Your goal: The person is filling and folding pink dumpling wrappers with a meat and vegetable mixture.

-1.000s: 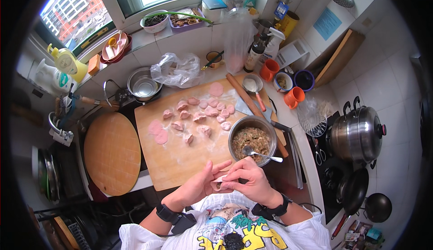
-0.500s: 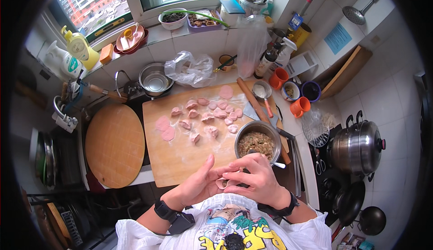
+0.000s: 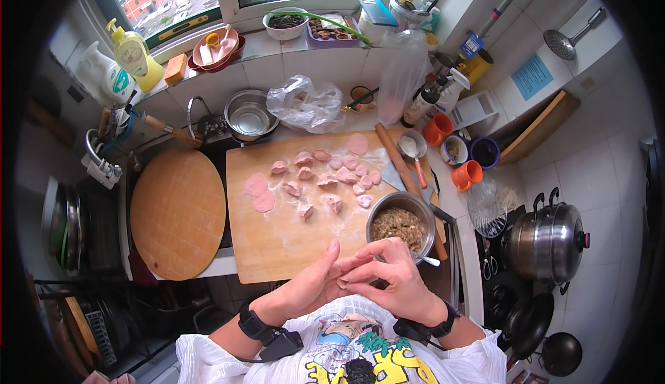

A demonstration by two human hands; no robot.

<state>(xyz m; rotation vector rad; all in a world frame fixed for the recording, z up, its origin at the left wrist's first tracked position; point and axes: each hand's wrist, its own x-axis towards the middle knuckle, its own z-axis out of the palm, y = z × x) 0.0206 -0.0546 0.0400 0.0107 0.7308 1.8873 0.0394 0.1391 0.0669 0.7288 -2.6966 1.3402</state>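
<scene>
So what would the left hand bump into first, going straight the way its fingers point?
Probably the right hand, just ahead of the left hand; whether they touch is hard to tell.

Before you lies a board [image 3: 267, 249], dumplings [image 3: 334, 204] and dough pieces [image 3: 260, 193] on it, a bowl [image 3: 402, 199] of filling [image 3: 396, 226] near its right edge, a basin [image 3: 234, 115] and a bag [image 3: 305, 105] behind the board, a second board [image 3: 177, 218] to your left, a pot [image 3: 547, 238] to your far right

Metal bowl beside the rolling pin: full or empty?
Partly full: minced filling sits inside the metal bowl, with bare inner wall showing above it.
</scene>
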